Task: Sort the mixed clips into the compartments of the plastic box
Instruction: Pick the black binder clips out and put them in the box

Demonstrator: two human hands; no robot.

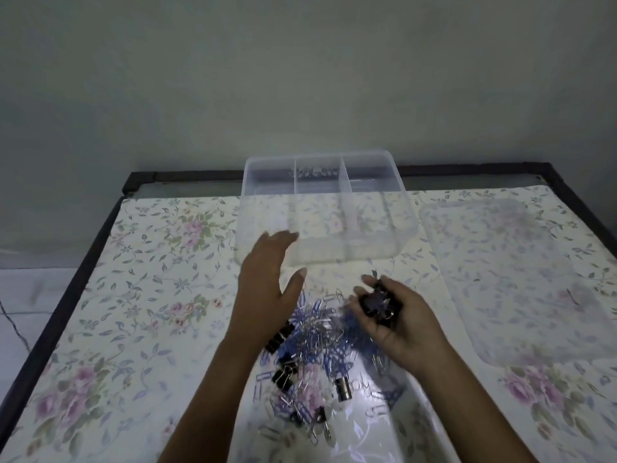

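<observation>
1. Right grip (394, 315) is turned palm up with its fingers curled around a bunch of black binder clips (379, 304). It is held just in front of the plastic box (350, 250), toward the box's right half.
2. Left grip (267, 272) is released, fingers straight and together, thumb spread, holding nothing. Its blurred fingertips overlap the box's near-left corner; whether they touch the wall cannot be told.
3. Between the two grips, on the near side of the box, lies the pile of mixed clips (314, 335): blue and silver paper clips tangled with more black binder clips, all unsorted.
4. That pile rests on a clear plastic sheet (354, 432), which catches a bright glare and runs from near the box toward the camera.
5. The box itself is clear and open, with thin dividers marking three compartments side by side. Small dark shapes sit at the far end of the middle compartment; they are too small to identify.
6. A translucent lid (514, 279) lies flat just to the right of the box.
7. Box, lid and sheet all sit on a surface (133, 262) covered in a floral pattern, with a dark frame around it.
</observation>
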